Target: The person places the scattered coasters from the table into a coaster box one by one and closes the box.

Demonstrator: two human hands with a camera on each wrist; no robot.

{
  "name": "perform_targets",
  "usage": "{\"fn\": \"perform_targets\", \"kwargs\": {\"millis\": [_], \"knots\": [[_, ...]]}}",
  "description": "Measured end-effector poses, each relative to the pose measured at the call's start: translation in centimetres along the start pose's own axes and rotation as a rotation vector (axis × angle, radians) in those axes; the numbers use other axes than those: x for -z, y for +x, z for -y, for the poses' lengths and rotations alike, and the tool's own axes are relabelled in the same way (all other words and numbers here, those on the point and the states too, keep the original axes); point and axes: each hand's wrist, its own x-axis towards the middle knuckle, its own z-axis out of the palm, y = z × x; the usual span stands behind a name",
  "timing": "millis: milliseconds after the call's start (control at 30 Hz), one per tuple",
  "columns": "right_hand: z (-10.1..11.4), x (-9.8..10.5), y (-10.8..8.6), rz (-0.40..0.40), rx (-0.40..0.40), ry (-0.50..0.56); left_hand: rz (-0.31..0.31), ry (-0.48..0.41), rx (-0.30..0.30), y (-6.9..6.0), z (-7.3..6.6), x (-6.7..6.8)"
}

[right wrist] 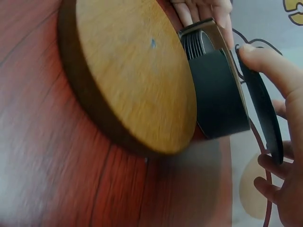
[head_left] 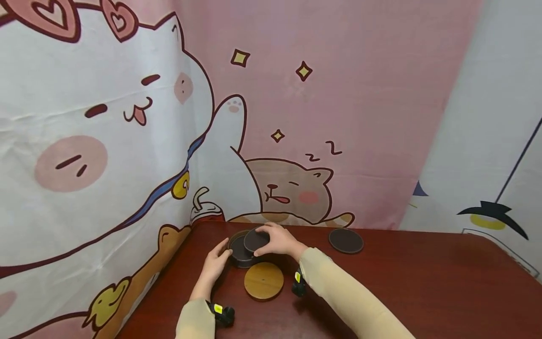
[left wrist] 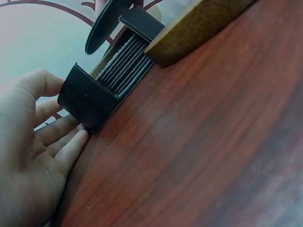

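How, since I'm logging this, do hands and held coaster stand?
Right hand grips coaster, raised over holder. Left hand grips holder's side. Wooden disc nearby, apparently not in the way.

Head view: from above, facing forward and down across the glossy red-brown wooden table (head_left: 402,282) to the pink-and-white printed cloth backdrop (head_left: 364,117). Left and right wrist views: low, tilted, close-up, from either side. Both share the round black open-sided holder (right wrist: 218,92) and flat yellow-brown wooden disc (right wrist: 135,75).
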Motion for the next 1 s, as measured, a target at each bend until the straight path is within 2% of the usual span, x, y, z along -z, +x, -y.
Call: {"fn": "perform_targets", "kwargs": {"millis": [233, 567, 1000], "knots": [[1.2, -1.0, 1.1, 0.031, -0.026, -0.038, 0.011, 0.008, 0.014, 0.0, 0.0, 0.0], [3.1, -2.5, 2.0, 0.069, -0.012, -0.214, 0.016, 0.009, 0.028, 0.0, 0.1, 0.1], [3.6, -3.5, 1.8, 0.123, -0.045, -0.276, 0.021, 0.029, 0.036, 0.0, 0.0, 0.1]]}}
